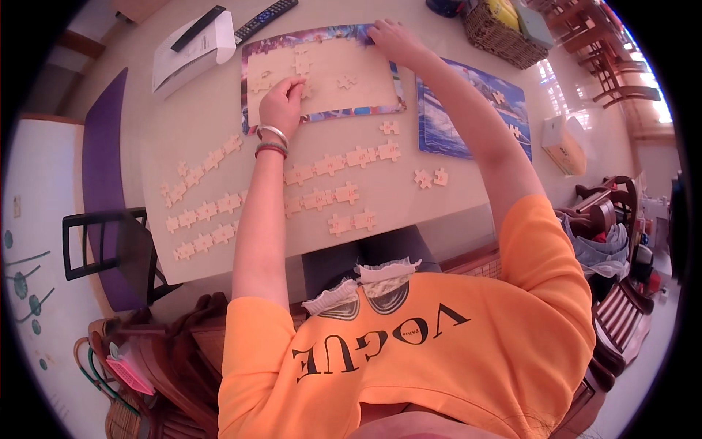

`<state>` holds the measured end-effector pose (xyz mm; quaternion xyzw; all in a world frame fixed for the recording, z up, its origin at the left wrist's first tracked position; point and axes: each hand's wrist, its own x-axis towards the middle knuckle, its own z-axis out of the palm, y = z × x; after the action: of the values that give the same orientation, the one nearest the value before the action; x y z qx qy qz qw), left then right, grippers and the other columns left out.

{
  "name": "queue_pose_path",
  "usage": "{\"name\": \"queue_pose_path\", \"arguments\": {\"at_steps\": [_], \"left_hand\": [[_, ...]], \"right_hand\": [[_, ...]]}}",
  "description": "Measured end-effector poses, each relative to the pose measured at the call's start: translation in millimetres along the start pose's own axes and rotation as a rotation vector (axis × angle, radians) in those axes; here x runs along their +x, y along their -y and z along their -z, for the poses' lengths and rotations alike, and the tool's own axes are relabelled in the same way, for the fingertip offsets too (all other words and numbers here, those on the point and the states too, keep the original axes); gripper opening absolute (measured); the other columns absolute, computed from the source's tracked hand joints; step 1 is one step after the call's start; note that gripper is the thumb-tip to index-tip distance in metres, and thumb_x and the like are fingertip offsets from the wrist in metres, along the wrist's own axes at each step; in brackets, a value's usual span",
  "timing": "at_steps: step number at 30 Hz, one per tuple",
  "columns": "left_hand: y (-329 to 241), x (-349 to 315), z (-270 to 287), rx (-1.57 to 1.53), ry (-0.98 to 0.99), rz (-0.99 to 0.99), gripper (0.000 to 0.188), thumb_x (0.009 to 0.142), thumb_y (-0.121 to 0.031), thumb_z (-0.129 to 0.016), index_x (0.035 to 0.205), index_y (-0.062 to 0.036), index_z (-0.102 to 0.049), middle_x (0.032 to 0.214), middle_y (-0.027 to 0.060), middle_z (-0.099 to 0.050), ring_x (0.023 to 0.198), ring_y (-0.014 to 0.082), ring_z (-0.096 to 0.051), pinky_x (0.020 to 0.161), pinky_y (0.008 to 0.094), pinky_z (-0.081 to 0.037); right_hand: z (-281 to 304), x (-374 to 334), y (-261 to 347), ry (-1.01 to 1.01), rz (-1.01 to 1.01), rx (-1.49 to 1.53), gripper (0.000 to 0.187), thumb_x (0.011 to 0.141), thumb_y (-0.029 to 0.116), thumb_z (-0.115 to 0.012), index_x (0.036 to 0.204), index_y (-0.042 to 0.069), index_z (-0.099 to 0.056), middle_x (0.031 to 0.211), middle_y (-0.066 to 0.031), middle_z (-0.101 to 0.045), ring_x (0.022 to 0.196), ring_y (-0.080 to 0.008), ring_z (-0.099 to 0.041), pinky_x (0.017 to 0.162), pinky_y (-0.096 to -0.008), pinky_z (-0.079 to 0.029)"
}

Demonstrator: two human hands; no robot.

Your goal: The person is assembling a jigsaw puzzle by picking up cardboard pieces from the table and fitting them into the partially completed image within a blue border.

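A jigsaw border (251, 102) of joined colourful edge pieces forms a rectangle on the table, with a few loose plain-backed pieces (346, 83) inside. My left hand (282, 104) reaches into it, thumb and fingers pinched on a pale puzzle piece (306, 90) that is partly hidden by the fingertips. At the border's far right corner lies my right hand (398, 45), its fingers stretched and touching the edge pieces. Nearer to me run several slanting rows of pale puzzle pieces (329, 165); my left forearm covers part of them.
Right of the border lies a blue picture sheet (439, 121) with loose pieces on it. Two pieces (424, 178) sit below it. A white box (194, 55), a remote control (267, 20), a wicker basket (497, 36) and a small carton (564, 145) stand around. A black chair (131, 249) is at left.
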<state>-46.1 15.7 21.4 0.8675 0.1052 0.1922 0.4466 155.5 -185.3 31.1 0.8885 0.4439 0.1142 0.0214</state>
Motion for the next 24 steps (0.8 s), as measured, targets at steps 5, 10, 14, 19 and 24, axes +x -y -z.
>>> {"name": "queue_pose_path", "arguments": {"at_steps": [5,10,14,19,24], "left_hand": [[1,-3,2,0.000,-0.011,0.004,0.016,0.084,-0.014,-0.056,0.095,-0.0064,-0.065,0.080,0.0088,-0.066,0.070,0.0175,-0.062,0.065,0.0274,-0.048],[1,2,-2,-0.001,-0.002,-0.004,0.016,0.084,-0.015,-0.056,0.094,-0.0065,-0.065,0.079,0.0089,-0.065,0.070,0.0181,-0.062,0.065,0.0275,-0.048],[2,1,-1,-0.013,-0.008,0.012,0.016,0.084,-0.016,-0.057,0.094,-0.0069,-0.066,0.078,0.0088,-0.065,0.070,0.0182,-0.062,0.064,0.0279,-0.048],[3,1,-3,-0.031,-0.032,0.009,0.016,0.084,-0.016,-0.057,0.094,-0.0067,-0.065,0.079,0.0088,-0.066,0.071,0.0175,-0.063,0.065,0.0278,-0.048],[7,2,-3,-0.053,-0.020,0.007,0.017,0.084,-0.015,-0.058,0.096,-0.0065,-0.065,0.080,0.0085,-0.066,0.072,0.0164,-0.063,0.065,0.0271,-0.048]], "right_hand": [[12,0,22,-0.023,-0.034,0.025,0.030,0.084,0.018,-0.050,0.111,0.005,-0.054,0.116,-0.0109,-0.051,0.110,-0.0276,-0.048,0.092,-0.0394,-0.040],[-16,-7,26,-0.060,-0.025,0.021,0.047,0.090,0.031,-0.042,0.126,0.001,-0.042,0.136,-0.0119,-0.037,0.126,-0.0266,-0.035,0.103,-0.0397,-0.028],[-22,-9,30,-0.014,-0.067,0.052,0.060,0.091,0.040,-0.037,0.134,0.000,-0.029,0.143,-0.0140,-0.027,0.133,-0.0267,-0.024,0.108,-0.0400,-0.020],[-26,-15,32,-0.114,-0.083,0.137,0.058,0.091,0.039,-0.038,0.134,0.000,-0.030,0.142,-0.0146,-0.027,0.132,-0.0276,-0.024,0.108,-0.0399,-0.020],[-1,-23,70,-0.604,0.015,0.203,0.034,0.083,0.023,-0.056,0.112,0.007,-0.055,0.114,-0.0127,-0.053,0.109,-0.0306,-0.048,0.091,-0.0402,-0.040]]}}
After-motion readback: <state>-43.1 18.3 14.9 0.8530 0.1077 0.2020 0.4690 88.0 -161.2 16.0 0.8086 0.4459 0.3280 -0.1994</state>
